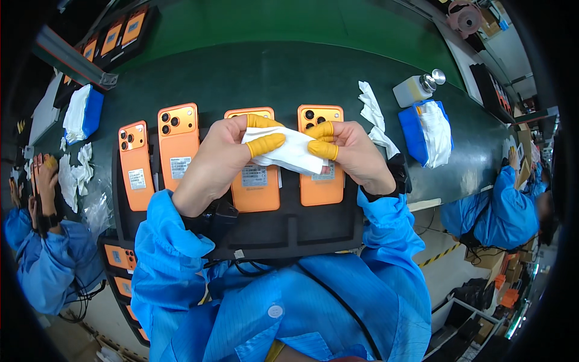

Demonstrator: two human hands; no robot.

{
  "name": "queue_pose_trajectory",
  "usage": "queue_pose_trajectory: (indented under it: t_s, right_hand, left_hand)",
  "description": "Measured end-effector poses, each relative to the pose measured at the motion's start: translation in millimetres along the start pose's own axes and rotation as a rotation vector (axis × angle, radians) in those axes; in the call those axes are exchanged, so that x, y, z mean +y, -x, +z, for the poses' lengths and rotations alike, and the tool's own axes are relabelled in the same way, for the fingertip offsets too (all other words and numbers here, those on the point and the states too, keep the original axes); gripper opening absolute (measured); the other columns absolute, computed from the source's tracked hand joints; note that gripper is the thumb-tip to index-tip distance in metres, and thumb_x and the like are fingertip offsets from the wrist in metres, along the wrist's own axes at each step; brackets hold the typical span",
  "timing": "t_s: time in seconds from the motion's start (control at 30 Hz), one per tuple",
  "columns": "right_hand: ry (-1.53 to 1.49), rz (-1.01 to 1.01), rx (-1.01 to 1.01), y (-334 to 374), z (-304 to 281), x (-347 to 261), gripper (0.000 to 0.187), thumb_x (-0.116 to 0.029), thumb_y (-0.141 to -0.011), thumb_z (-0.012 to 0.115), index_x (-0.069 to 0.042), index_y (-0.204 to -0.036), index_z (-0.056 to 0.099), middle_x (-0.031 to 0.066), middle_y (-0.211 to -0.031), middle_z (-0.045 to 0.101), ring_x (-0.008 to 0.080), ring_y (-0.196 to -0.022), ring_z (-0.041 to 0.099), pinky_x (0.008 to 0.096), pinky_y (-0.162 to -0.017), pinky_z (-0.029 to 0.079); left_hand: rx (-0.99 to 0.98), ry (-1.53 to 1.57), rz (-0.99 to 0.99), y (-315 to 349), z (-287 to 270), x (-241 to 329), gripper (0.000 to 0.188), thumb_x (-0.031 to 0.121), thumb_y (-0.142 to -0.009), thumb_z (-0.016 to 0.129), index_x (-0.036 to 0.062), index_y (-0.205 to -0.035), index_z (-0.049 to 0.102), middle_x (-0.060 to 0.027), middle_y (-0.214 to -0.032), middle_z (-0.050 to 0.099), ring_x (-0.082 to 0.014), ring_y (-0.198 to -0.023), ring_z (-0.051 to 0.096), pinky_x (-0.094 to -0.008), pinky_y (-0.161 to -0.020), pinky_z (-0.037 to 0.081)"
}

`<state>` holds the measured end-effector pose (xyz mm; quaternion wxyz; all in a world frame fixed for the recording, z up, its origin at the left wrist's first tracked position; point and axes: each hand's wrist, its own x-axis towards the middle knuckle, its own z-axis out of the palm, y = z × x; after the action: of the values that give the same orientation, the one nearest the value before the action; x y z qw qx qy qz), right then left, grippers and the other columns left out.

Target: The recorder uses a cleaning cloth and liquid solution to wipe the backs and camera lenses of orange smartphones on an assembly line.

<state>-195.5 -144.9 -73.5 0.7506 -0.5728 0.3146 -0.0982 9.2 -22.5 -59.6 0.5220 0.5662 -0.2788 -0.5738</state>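
White folded cloth [288,148] sits at frame centre, pinched by our yellow-capped left hand [224,152] and right hand [358,152]; we record four orange rectangular phones [256,198] on the black compartmented tray [258,236] beneath.
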Motion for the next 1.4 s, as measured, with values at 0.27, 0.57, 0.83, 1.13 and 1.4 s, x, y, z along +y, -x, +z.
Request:
queue_pose_trajectory:
  t_s: [0.27, 0.57, 0.83, 1.13, 1.4]
  right_hand:
    - [-0.293, -0.450, -0.196, 13, 14, 2, 0.016, -0.010, -0.099, 0.061, -0.004, -0.114, 0.059, 0.0056, -0.118, 0.064, 0.0147, -0.108, 0.062, 0.0326, -0.095, 0.051]
    - [1.141, -0.857, 1.290, 52, -109, -34, 0.025, 0.006, -0.083, 0.066, 0.000, -0.107, 0.067, 0.0135, -0.096, 0.066, 0.0277, -0.087, 0.066, 0.0359, -0.076, 0.055]
    - [1.842, -0.679, 1.249, 40, -183, -36, 0.015, 0.002, -0.073, 0.066, -0.002, -0.084, 0.075, 0.0128, -0.093, 0.065, 0.0288, -0.087, 0.061, 0.0401, -0.073, 0.053]
    - [1.750, -0.597, 1.256, 35, -172, -27, 0.037, 0.005, -0.078, 0.061, -0.011, -0.108, 0.075, 0.0117, -0.098, 0.063, 0.0306, -0.098, 0.062, 0.0413, -0.083, 0.053]
    - [1.486, -1.075, 0.493, 7, -34, 9, 0.028, -0.005, -0.073, 0.068, -0.006, -0.100, 0.074, 0.0133, -0.108, 0.064, 0.0300, -0.094, 0.063, 0.0387, -0.075, 0.051]
  left_hand:
    - [-0.145, -0.140, 0.017, 5, 21, -7, 0.021, 0.011, -0.095, 0.068, -0.0014, -0.112, 0.069, -0.0054, -0.095, 0.071, -0.0099, -0.080, 0.067, -0.0223, -0.064, 0.052]
    - [-0.337, -1.089, 0.573, 79, 60, 3, 0.028, 0.016, -0.082, 0.077, 0.0024, -0.106, 0.071, -0.0134, -0.093, 0.063, -0.0315, -0.100, 0.058, -0.0407, -0.086, 0.046]
    - [-0.405, -1.464, 0.693, 78, 67, -28, 0.049, 0.030, -0.085, 0.074, 0.0040, -0.125, 0.063, -0.0121, -0.116, 0.060, -0.0326, -0.127, 0.046, -0.0523, -0.101, 0.033]
    - [-0.260, -1.470, 0.512, 57, 54, -32, 0.058, 0.029, -0.085, 0.075, 0.0014, -0.132, 0.056, -0.0177, -0.139, 0.048, -0.0382, -0.137, 0.034, -0.0594, -0.104, 0.026]
    - [-0.260, -1.460, 0.475, 48, 52, -32, 0.059, 0.027, -0.084, 0.075, 0.0029, -0.134, 0.056, -0.0172, -0.145, 0.043, -0.0380, -0.138, 0.033, -0.0601, -0.102, 0.025]
